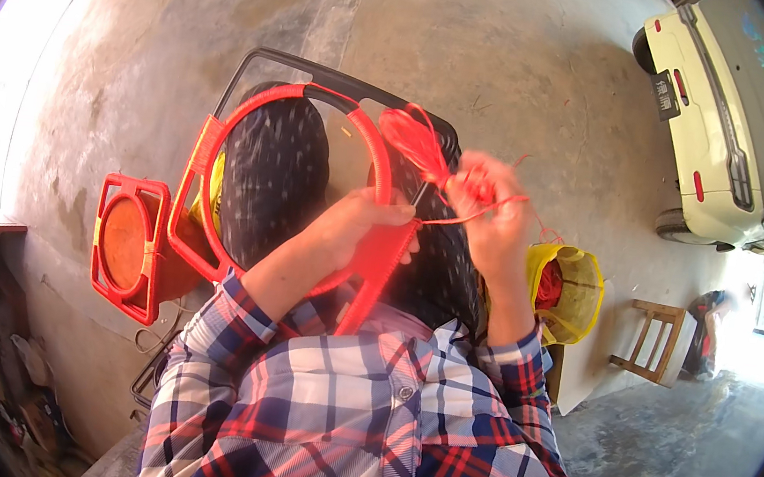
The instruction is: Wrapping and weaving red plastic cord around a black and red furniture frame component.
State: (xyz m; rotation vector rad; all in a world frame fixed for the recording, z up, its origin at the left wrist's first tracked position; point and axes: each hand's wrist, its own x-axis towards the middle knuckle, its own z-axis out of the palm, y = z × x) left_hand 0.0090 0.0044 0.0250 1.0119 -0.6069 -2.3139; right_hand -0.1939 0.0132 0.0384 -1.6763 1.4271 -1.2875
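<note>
Across my lap lies a black metal frame [275, 57] with a round ring [379, 144] inside it, most of the ring wound with red cord. A short stretch at the ring's top is bare black. My left hand [350, 226] is closed on the red-wound part at the ring's right side, the fingers partly hidden behind it. Off to the right, my right hand [489, 208], slightly blurred, is closed on a loose bundle of red cord [412, 138]. A strand runs from that hand to the wound part beside my left hand.
To the left, a similar red-wound frame [156, 260] rests against a brownish-orange round object [181, 263]. A yellow bag [588, 295] with red material inside stands at my right, near a wooden frame [651, 340]. A vehicle [724, 127] is parked at far right on the concrete floor.
</note>
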